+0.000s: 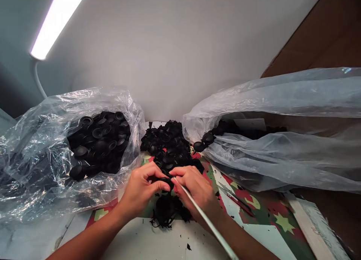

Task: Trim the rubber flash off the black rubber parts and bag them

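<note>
Near the centre, my left hand point(143, 185) is closed in a pinch on a small black rubber part point(165, 183). Close against it on the right, my right hand point(194, 188) is closed around a long thin pale stick point(203, 215), its tip at the black part. The stick runs down toward the lower right. Behind both hands lies a heap of black rubber pieces point(167, 139). Below them is a clump of black scraps point(164, 211) with thin curled strips. Fingers hide most of the held part.
A clear plastic bag point(56, 113) full of round black parts point(103, 136) stands at left. Another clear bag point(282, 162) lies at right, black parts at its mouth. Tweezers or scissors point(237, 200) rest on patterned cloth point(270, 211). A lamp point(59, 23) hangs upper left.
</note>
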### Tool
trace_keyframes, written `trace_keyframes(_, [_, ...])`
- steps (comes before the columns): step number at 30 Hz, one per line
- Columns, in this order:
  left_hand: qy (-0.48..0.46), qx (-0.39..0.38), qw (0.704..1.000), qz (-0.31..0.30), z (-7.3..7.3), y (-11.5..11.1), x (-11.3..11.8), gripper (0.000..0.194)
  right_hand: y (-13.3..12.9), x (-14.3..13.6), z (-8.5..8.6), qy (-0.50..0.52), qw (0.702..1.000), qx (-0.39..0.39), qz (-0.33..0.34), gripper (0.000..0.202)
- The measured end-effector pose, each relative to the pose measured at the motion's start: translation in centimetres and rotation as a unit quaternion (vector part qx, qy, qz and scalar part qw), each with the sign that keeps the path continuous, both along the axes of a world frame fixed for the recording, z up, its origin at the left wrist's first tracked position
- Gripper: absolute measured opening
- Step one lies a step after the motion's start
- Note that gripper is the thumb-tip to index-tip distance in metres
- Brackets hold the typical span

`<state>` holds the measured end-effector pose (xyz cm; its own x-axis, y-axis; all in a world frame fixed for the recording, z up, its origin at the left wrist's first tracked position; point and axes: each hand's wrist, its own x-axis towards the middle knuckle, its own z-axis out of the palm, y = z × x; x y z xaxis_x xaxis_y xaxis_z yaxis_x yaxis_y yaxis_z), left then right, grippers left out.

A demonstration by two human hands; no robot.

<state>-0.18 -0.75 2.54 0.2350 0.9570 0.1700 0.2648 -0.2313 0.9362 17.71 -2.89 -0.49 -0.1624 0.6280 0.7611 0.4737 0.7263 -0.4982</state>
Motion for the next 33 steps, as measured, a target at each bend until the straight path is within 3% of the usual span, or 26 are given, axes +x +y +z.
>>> trace_keyframes(4, [-0.063,-0.046,0.997,0.017,0.3,0.1,-0.1,0.009,0.1,1.1,0.6,0.091,0.985,-0.146,-0.034,0.019])
trace_keyframes(7, [-0.087,-0.052,0.994,0.030,0.3,0.2,-0.2,0.009,0.3,1.4,0.5,0.154,0.965,-0.211,0.006,0.016])
trace_keyframes(11, [-0.115,-0.083,0.990,0.023,-0.1,0.3,-0.2,0.013,0.3,0.4,-0.3,0.239,0.878,-0.392,0.136,0.035])
trace_keyframes(13, [-0.125,-0.092,0.988,0.008,-0.5,0.3,-0.1,0.020,0.3,-0.2,-0.4,0.252,0.846,-0.444,0.155,0.045])
trace_keyframes(18, [-0.128,-0.083,0.988,-0.012,-1.0,0.1,0.0,0.030,0.1,-0.3,0.1,0.264,0.821,-0.488,0.135,0.051])
trace_keyframes(27, [-0.222,-0.196,0.954,-0.052,-1.9,0.3,-0.2,0.034,0.2,0.0,0.7,0.330,0.776,-0.519,0.141,0.048])
trace_keyframes(30, [-0.267,-0.242,0.931,-0.065,-1.5,0.4,-0.1,0.036,0.4,0.1,0.5,0.322,0.787,-0.505,0.146,0.050])
trace_keyframes(33, [-0.341,-0.303,0.886,-0.083,-0.8,0.4,-0.2,0.037,0.7,0.4,0.1,0.337,0.810,-0.461,0.136,0.056])
